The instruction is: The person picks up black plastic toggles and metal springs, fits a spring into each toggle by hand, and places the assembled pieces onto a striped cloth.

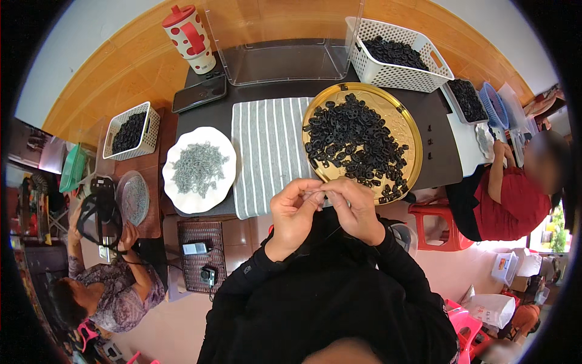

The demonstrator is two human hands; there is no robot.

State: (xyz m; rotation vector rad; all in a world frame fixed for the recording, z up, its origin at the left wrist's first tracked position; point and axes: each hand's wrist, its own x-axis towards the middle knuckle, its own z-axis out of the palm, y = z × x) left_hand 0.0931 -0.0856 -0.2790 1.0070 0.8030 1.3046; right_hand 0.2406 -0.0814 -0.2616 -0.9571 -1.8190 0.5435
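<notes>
My left hand and my right hand meet at the near edge of the table, fingertips pinched together. Whatever lies between them is too small and too covered to name; a bit of dark shows at the fingers. Just beyond my right hand is a round gold tray heaped with small black plastic pieces. A grey and white striped cloth lies beyond my left hand. To its left, a white scalloped plate carries a pile of small clear or grey pieces.
A clear plastic box, a white basket of black pieces, a dotted tumbler and a dark phone stand along the back. One person sits at left, another at right beside a red stool.
</notes>
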